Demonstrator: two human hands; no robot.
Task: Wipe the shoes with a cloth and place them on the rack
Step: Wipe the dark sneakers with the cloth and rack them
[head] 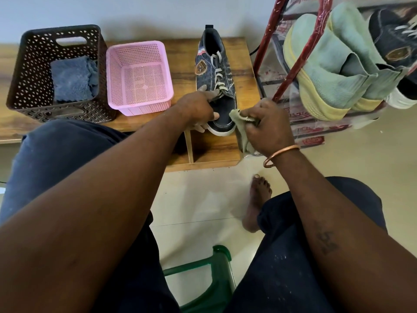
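Your left hand (pixel 198 109) steadies the light, soft denim shoe (pixel 216 86) at its toe while your right hand (pixel 268 127) clutches the limp cloth (pixel 242 127).

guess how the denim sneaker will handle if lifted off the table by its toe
The denim sneaker should be fairly stiff along its white rubber sole, though the fabric upper may give under the left hand. Gripped at the toe, the heel end would probably dip. Its laces could dangle or snag.

Pale wall (pixel 135 10); glossy cream floor tiles (pixel 191 199); low wooden table (pixel 185 55); green plastic stool (pixel 217 279).
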